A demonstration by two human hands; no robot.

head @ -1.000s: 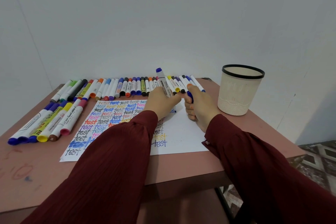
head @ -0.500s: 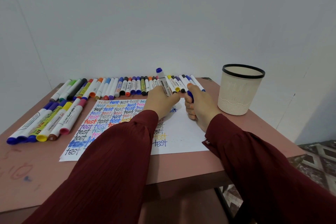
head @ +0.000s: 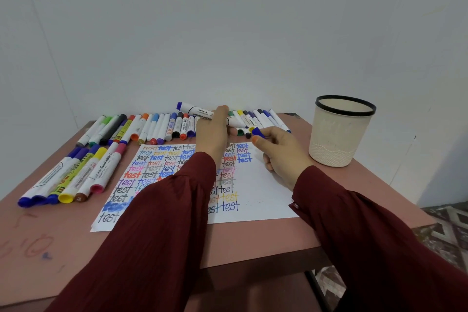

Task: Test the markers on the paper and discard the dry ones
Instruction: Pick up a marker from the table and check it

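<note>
Over the pink table (head: pixel 63 248), beyond the paper (head: pixel 266 197), gripping the marker (head: pixel 197 110) in the left hand (head: pixel 212 134), long axis left-right, nib aimed at the cap (head: pixel 258 132) pinched in the right hand (head: pixel 283 154) just beside it, probably recapping next.

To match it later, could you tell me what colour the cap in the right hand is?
The cap is blue, seen in the head view.
</note>
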